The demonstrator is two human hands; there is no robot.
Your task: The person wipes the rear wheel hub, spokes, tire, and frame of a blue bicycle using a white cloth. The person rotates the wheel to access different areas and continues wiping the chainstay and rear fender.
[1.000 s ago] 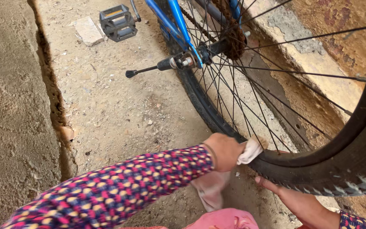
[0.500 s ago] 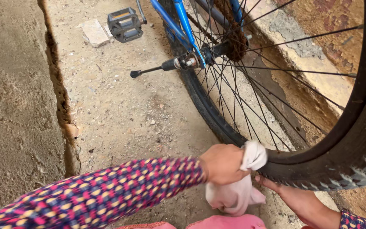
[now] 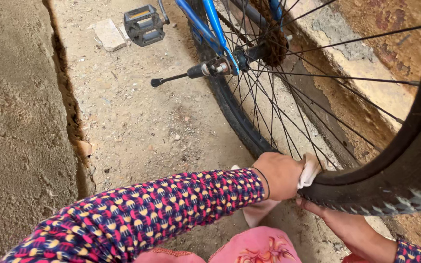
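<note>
A white cloth (image 3: 310, 170) is pressed against the rim of the black bicycle tyre (image 3: 391, 187), low on the wheel. The left hand (image 3: 281, 175) has its fingers closed around it. The right hand (image 3: 339, 219) touches the tyre from below; its grip seems loose, though mostly hidden. A pedal (image 3: 143, 24) lies on the concrete floor (image 3: 137, 126) beyond.

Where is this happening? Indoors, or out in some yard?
Probably an outdoor yard or passage beside a building: bare dusty concrete ground with a deep crack, and a rough weathered wall base behind the bicycle wheel.
</note>
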